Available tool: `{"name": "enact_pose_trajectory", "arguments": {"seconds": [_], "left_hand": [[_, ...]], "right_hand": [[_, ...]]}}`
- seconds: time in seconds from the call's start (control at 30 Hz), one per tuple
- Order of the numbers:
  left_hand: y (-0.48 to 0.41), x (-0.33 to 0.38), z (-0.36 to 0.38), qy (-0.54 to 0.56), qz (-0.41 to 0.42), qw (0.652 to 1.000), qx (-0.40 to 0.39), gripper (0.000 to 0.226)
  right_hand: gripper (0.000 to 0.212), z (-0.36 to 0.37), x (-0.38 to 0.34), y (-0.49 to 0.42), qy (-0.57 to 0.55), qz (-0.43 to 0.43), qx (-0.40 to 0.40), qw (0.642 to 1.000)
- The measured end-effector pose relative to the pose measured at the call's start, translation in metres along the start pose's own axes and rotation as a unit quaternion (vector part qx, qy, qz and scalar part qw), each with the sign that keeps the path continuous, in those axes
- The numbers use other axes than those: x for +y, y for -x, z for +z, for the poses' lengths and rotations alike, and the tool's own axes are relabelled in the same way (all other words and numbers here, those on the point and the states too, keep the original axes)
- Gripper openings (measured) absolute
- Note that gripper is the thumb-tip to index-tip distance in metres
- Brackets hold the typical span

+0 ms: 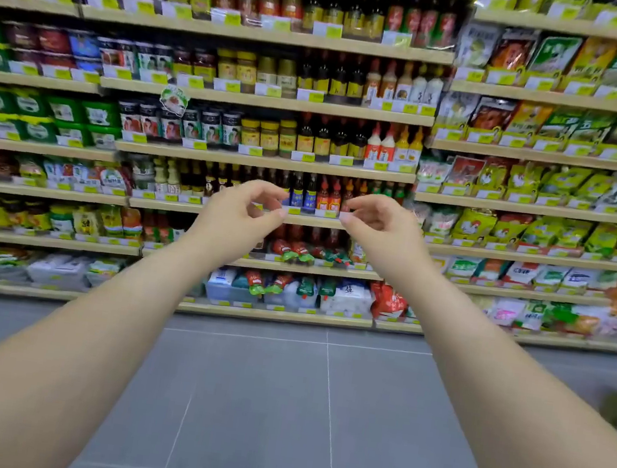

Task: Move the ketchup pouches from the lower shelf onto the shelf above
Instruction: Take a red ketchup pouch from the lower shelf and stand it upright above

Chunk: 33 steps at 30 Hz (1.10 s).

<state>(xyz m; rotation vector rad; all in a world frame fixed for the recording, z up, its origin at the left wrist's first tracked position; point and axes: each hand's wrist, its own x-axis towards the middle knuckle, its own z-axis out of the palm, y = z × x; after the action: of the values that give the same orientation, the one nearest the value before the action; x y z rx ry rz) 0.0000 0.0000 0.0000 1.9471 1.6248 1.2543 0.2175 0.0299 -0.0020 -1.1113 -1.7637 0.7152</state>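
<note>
Red ketchup pouches with green caps point(275, 286) lie on top of white bags on the bottom shelf point(276, 310). More of the same pouches point(298, 251) lie on the shelf above point(306, 269). My left hand point(241, 210) and my right hand point(379, 226) are both stretched out in front of me, well short of the shelves. Their fingers are curled and apart, and neither holds anything. The hands and wrists hide part of the upper pouch row.
A tall supermarket shelving unit fills the view, with sauce bottles point(310, 196), jars and seasoning packets. White salt bags point(347, 298) and a red packet point(388, 300) flank the lower pouches. A grey tiled floor point(274, 407) lies between me and the shelves.
</note>
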Motion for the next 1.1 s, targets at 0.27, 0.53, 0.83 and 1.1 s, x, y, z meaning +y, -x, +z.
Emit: {"name": "enact_pose_trajectory", "arguments": {"seconds": [0.27, 0.53, 0.83, 1.1], "left_hand": [[-0.063, -0.069, 0.030, 0.031, -0.059, 0.998, -0.008, 0.015], [-0.139, -0.137, 0.074, 0.014, -0.113, 0.993, 0.009, 0.017], [-0.207, -0.222, 0.091, 0.019, -0.160, 0.987, -0.008, 0.016], [-0.306, -0.321, 0.083, 0.019, -0.174, 0.983, -0.058, 0.017]], "right_hand": [[0.010, 0.042, 0.068, -0.077, -0.016, 0.044, -0.012, 0.999], [0.014, 0.066, 0.143, -0.170, -0.023, 0.083, -0.044, 0.995], [0.015, 0.120, 0.200, -0.259, -0.021, 0.116, -0.094, 0.989], [0.012, 0.199, 0.243, -0.348, -0.013, 0.159, -0.079, 0.984]]}}
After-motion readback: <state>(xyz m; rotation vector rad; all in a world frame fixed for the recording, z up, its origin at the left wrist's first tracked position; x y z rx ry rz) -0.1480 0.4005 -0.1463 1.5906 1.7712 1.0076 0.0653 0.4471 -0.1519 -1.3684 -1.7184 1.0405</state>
